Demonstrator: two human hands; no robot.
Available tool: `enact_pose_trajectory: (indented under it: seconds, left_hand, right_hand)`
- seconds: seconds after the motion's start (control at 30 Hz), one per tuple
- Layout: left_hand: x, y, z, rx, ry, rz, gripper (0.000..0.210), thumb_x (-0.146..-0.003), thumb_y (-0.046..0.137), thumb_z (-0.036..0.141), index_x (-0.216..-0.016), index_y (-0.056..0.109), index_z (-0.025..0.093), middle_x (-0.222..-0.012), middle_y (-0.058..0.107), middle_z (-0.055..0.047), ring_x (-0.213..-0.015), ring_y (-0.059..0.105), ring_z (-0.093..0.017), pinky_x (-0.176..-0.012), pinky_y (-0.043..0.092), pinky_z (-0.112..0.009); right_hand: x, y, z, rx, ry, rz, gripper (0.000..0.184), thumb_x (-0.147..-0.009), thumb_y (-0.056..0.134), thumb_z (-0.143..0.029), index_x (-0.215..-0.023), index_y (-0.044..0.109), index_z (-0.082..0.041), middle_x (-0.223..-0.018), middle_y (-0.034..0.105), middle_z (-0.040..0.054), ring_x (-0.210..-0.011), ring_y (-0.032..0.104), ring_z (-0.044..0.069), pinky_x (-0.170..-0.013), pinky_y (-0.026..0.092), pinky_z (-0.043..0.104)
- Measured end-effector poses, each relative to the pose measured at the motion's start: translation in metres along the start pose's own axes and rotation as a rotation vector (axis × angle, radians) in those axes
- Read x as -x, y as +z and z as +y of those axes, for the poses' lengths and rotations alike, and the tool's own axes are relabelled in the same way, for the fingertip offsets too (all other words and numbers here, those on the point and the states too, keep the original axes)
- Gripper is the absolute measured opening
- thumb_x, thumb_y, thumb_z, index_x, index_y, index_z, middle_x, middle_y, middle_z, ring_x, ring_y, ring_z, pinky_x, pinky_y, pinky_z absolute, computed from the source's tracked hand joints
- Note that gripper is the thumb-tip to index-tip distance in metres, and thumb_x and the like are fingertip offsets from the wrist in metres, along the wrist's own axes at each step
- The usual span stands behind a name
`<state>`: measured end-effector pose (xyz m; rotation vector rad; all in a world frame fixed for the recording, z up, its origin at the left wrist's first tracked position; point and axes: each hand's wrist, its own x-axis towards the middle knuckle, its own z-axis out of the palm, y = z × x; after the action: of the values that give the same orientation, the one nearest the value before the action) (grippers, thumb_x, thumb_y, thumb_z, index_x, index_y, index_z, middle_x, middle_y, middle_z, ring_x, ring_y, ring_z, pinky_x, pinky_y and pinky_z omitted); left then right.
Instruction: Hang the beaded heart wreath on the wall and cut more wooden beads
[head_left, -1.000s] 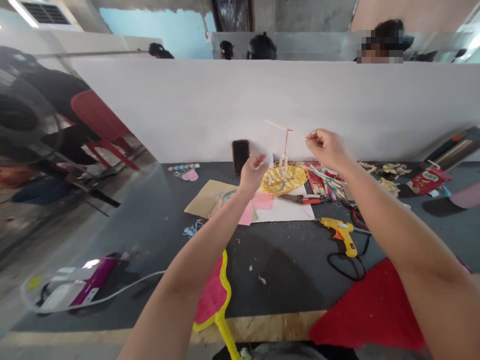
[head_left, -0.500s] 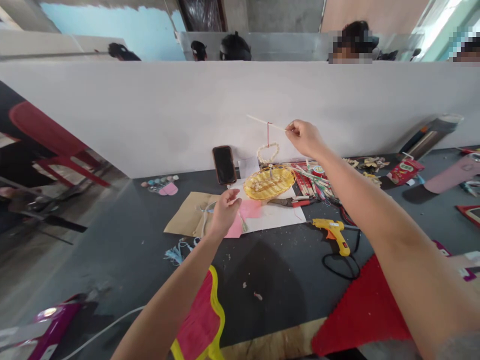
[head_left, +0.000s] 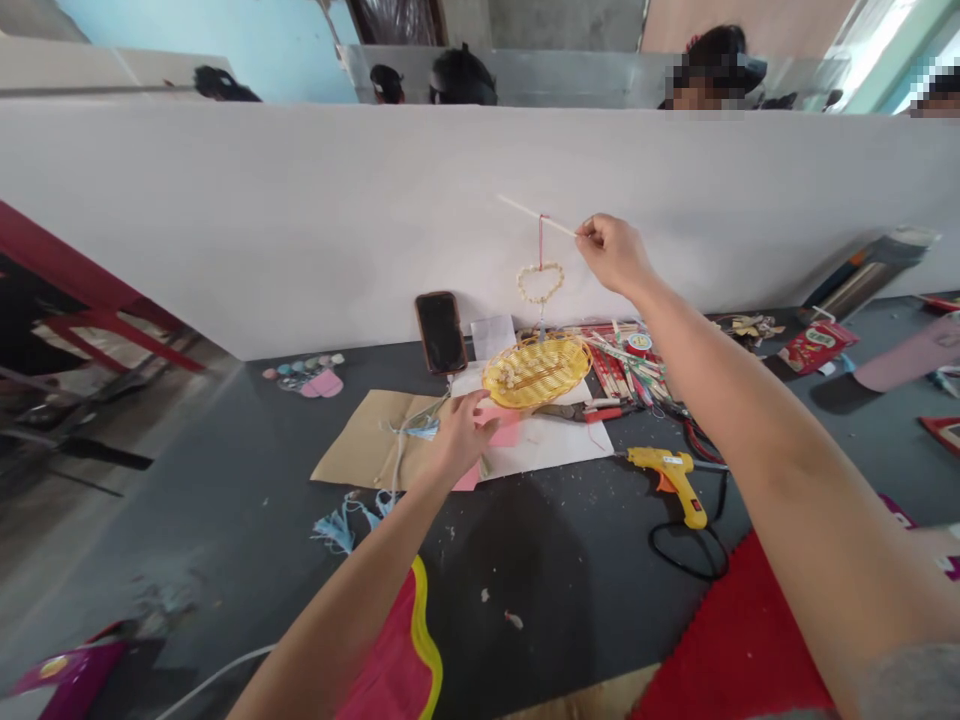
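Observation:
My right hand (head_left: 613, 252) pinches one end of a thin pale stick (head_left: 521, 208), held up before the white partition. From the stick hangs a red cord (head_left: 541, 245) with a heart-shaped loop of cream beads (head_left: 519, 283) below it. A small tassel-like piece dangles under the heart, over the yellow woven basket (head_left: 551, 372), which holds small pale bits. My left hand (head_left: 463, 440) is low over the pink paper (head_left: 504, 428), just left of the basket, fingers apart and holding nothing. Brown paper (head_left: 360, 440) and light-blue tassels (head_left: 334, 530) lie beside it.
A phone (head_left: 441, 332) leans on the white partition (head_left: 300, 220). Right of the basket lie pliers (head_left: 600, 411), a yellow glue gun (head_left: 671, 480) with its cord, and many sticks. Farther right are a red carton (head_left: 816, 345) and a pink bottle (head_left: 911, 352). People sit beyond the partition.
My right hand has risen slightly with the stick, and the bead heart hangs higher, turned more face-on. My left hand has shifted a little right and down. The camera view has moved slightly.

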<state>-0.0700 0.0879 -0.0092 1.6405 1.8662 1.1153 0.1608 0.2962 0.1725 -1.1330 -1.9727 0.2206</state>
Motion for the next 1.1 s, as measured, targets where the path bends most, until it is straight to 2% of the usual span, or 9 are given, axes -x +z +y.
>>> enact_pose_trajectory:
  seconds: [0.17,0.4,0.67,0.9,1.0,1.1]
  left_hand:
    - [-0.009,0.008,0.005,-0.022,0.054,-0.009,0.038,-0.075,0.066,0.025,-0.112,0.064,0.022,-0.118,0.054,-0.012,-0.092,0.064,-0.022,-0.083,0.056,-0.041]
    - [-0.008,0.011,0.000,-0.042,0.038,0.028,0.034,-0.075,0.067,0.029,-0.107,0.065,0.021,-0.130,0.045,-0.014,-0.101,0.062,-0.024,-0.085,0.057,-0.044]
    - [0.009,0.002,0.000,-0.079,0.052,0.014,0.031,-0.080,0.060,0.028,-0.111,0.063,0.023,-0.133,0.044,-0.013,-0.124,0.050,-0.028,-0.087,0.056,-0.041]
    - [0.024,-0.007,-0.001,-0.077,0.092,0.030,0.028,-0.080,0.057,0.027,-0.107,0.064,0.025,-0.130,0.047,-0.013,-0.124,0.050,-0.029,-0.083,0.057,-0.041]
    - [0.025,-0.012,0.004,-0.067,0.105,0.052,0.026,-0.080,0.056,0.027,-0.105,0.064,0.025,-0.127,0.049,-0.012,-0.124,0.051,-0.029,-0.083,0.057,-0.041]
    - [0.021,-0.015,0.011,-0.064,0.108,0.079,0.026,-0.080,0.056,0.026,-0.105,0.064,0.026,-0.125,0.052,-0.011,-0.114,0.057,-0.026,-0.084,0.056,-0.041]
  right_hand:
    - [-0.007,0.004,0.007,0.000,0.017,-0.020,0.014,-0.088,0.052,-0.028,-0.091,0.062,-0.020,-0.086,0.065,0.0057,-0.080,0.059,0.019,-0.076,0.046,0.034]
    - [-0.019,0.008,0.017,0.002,0.014,0.002,0.021,-0.091,0.048,-0.034,-0.098,0.062,-0.021,-0.087,0.065,0.0047,-0.080,0.060,0.019,-0.077,0.046,0.035]
    - [0.001,0.035,0.030,0.013,0.072,-0.045,0.014,-0.086,0.051,-0.023,-0.093,0.064,-0.019,-0.087,0.067,0.0064,-0.079,0.060,0.020,-0.075,0.045,0.033]
    - [0.008,0.056,0.035,0.027,0.112,-0.095,0.014,-0.085,0.051,-0.024,-0.089,0.064,-0.020,-0.088,0.069,0.0078,-0.079,0.061,0.022,-0.073,0.044,0.033]
    - [0.007,0.056,0.038,0.010,0.097,-0.113,0.015,-0.085,0.052,-0.024,-0.090,0.065,-0.020,-0.086,0.069,0.0062,-0.077,0.060,0.020,-0.072,0.044,0.032]
    - [0.002,0.049,0.044,0.000,0.067,-0.107,0.014,-0.085,0.053,-0.024,-0.091,0.065,-0.020,-0.084,0.068,0.0047,-0.075,0.059,0.019,-0.071,0.044,0.032]
